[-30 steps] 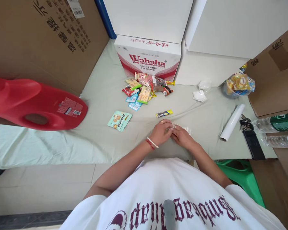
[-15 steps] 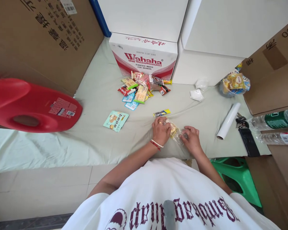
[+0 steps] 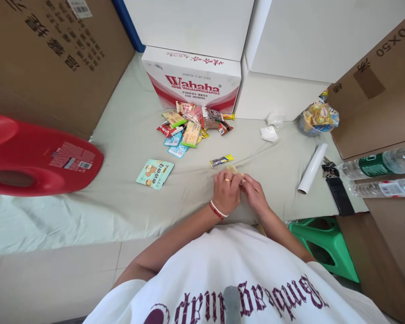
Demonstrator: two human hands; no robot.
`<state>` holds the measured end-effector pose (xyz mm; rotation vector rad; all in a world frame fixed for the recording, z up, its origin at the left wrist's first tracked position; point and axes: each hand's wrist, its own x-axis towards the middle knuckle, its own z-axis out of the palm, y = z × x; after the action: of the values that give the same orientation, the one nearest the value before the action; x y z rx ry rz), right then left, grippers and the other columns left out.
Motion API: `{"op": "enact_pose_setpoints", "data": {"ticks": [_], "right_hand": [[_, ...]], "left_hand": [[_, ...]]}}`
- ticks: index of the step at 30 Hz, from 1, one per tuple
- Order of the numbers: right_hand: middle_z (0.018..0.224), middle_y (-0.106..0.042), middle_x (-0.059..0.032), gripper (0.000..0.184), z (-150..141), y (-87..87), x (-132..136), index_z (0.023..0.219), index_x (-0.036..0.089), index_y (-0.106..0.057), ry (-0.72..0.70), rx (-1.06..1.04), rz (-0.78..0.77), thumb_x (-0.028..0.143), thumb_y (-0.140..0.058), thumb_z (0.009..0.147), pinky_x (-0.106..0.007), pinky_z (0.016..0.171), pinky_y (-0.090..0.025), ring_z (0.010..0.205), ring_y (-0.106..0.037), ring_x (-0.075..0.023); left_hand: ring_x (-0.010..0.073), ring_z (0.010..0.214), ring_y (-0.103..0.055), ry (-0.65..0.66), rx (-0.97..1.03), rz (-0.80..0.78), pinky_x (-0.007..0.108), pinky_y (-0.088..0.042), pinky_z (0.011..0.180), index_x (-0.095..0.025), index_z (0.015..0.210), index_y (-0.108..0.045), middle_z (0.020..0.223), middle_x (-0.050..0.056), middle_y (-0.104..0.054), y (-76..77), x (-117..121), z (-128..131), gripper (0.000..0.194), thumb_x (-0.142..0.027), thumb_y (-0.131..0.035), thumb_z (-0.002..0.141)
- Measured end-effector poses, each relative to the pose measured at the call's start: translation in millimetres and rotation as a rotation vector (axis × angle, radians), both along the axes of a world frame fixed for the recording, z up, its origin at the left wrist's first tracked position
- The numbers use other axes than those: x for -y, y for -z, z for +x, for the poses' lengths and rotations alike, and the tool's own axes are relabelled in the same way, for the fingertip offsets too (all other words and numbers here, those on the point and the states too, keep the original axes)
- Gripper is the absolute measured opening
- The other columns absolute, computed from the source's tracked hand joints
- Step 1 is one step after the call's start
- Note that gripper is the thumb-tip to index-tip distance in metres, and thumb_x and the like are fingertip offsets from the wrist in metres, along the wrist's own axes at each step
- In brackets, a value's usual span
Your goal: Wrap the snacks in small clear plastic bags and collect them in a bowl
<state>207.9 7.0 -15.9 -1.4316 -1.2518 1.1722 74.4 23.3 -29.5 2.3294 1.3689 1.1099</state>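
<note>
My left hand, with a ring and bracelets at the wrist, is closed over a clear plastic bag with something yellowish in it. Most of that bag is hidden under my fingers. My right hand meets the left one, its thumb and fingertips pinching the bag's other end. Just beyond the hands lies a small yellow and dark snack packet. To the left, a mint-green snack pouch rests flat on the cloth.
A pile of wrapped snacks leans near a Wahaha carton. At left stands a red jug. Along the right are white crumpled tissues, a tub of snacks, a white roll, keys, a phone and plastic bottles.
My right hand has moved left against my left hand. The bag, stretched between them before, is now bunched and mostly covered. The whole view has shifted slightly.
</note>
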Motion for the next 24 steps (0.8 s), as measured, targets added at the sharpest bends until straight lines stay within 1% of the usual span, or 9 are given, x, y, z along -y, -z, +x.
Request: {"op": "enact_pose_setpoints", "data": {"ticks": [3, 6, 10, 13, 15, 17, 19, 21, 24], "right_hand": [[0.109, -0.073, -0.0031, 0.039, 0, 8.3, 6, 0.107, 0.026, -0.07, -0.004, -0.21, -0.135, 0.06, -0.055, 0.094, -0.037, 0.091, -0.054, 0.105, -0.065, -0.0246], [0.107, -0.073, -0.0026, 0.037, 3, 17.3, 11, 0.107, 0.026, -0.069, 0.019, -0.318, -0.222, 0.057, -0.069, 0.085, -0.037, 0.087, -0.054, 0.097, -0.067, -0.0234], [0.105, -0.072, -0.0022, 0.039, 34, 16.1, 6, 0.11, 0.028, -0.066, 0.222, -0.317, -0.167, 0.046, -0.077, 0.077, -0.038, 0.087, -0.056, 0.094, -0.067, -0.0222], [0.101, -0.069, 0.0001, 0.049, 101, -7.3, -20, 0.115, 0.03, -0.062, 0.484, -0.259, -0.002, 0.033, -0.08, 0.07, -0.036, 0.083, -0.057, 0.089, -0.067, -0.0193], [0.1, -0.067, 0.0008, 0.056, 164, -33.4, -50, 0.118, 0.031, -0.058, 0.646, -0.172, 0.157, 0.02, -0.076, 0.066, -0.036, 0.078, -0.058, 0.085, -0.067, -0.0178], [0.111, -0.066, -0.003, 0.053, 232, -62.5, -86, 0.115, 0.027, -0.056, 0.779, -0.095, 0.313, 0.008, -0.064, 0.066, -0.037, 0.078, -0.058, 0.09, -0.069, -0.0188], [0.115, -0.066, -0.0078, 0.05, 295, -88.9, -128, 0.111, 0.024, -0.054, 0.906, -0.015, 0.349, -0.002, -0.049, 0.068, -0.039, 0.074, -0.056, 0.089, -0.071, -0.0185], [0.122, -0.064, -0.0114, 0.055, 346, -108.7, -171, 0.112, 0.022, -0.051, 0.984, 0.045, 0.317, -0.009, -0.036, 0.069, -0.038, 0.072, -0.055, 0.089, -0.071, -0.0159], [0.129, -0.061, -0.0157, 0.062, 398, -122.8, -234, 0.121, 0.02, -0.05, 1.055, 0.117, 0.251, -0.011, -0.022, 0.074, -0.037, 0.065, -0.05, 0.082, -0.068, -0.0118]], "left_hand": [[0.0303, 0.101, -0.054, 0.145, 0.151, -0.034, 0.049, -0.045, 0.091, -0.016, 0.121, -0.053, 0.105, 0.014, -0.059, -0.4, 4, 2, 0.045, -0.015, -0.057, 0.077], [0.0259, 0.102, -0.055, 0.233, 0.374, -0.165, 0.044, -0.051, 0.089, -0.017, 0.122, -0.048, 0.106, 0.011, -0.056, 2.0, 2, -2, 0.049, -0.012, -0.056, 0.074], [0.0237, 0.111, -0.055, 0.318, 0.425, -0.283, 0.038, -0.058, 0.086, -0.019, 0.127, -0.047, 0.12, 0.013, -0.053, 0.2, 2, -27, 0.049, -0.012, -0.057, 0.079], [0.0215, 0.106, -0.058, 0.208, 0.278, -0.316, 0.035, -0.059, 0.083, -0.019, 0.124, -0.052, 0.12, 0.012, -0.054, -3.5, 9, -70, 0.039, -0.012, -0.054, 0.086], [0.0207, 0.099, -0.06, 0.088, 0.144, -0.29, 0.037, -0.059, 0.082, -0.019, 0.123, -0.055, 0.119, 0.011, -0.055, -3.7, 19, -106, 0.034, -0.014, -0.055, 0.089], [0.0204, 0.092, -0.062, -0.046, 0.033, -0.258, 0.039, -0.059, 0.081, -0.019, 0.118, -0.057, 0.115, 0.011, -0.057, -0.6, 34, -140, 0.027, -0.018, -0.056, 0.091], [0.022, 0.091, -0.063, -0.158, -0.07, -0.241, 0.041, -0.06, 0.081, -0.019, 0.114, -0.059, 0.112, 0.01, -0.059, 6.0, 53, -168, 0.022, -0.022, -0.056, 0.092], [0.0234, 0.092, -0.065, -0.242, -0.139, -0.249, 0.042, -0.061, 0.08, -0.019, 0.11, -0.061, 0.11, 0.012, -0.061, 15.8, 72, -186, 0.018, -0.023, -0.054, 0.094], [0.0263, 0.106, -0.066, -0.261, -0.222, -0.203, 0.044, -0.061, 0.089, -0.02, 0.106, -0.064, 0.116, 0.013, -0.064, 33.8, 93, -195, 0.016, -0.02, -0.056, 0.093]]}}
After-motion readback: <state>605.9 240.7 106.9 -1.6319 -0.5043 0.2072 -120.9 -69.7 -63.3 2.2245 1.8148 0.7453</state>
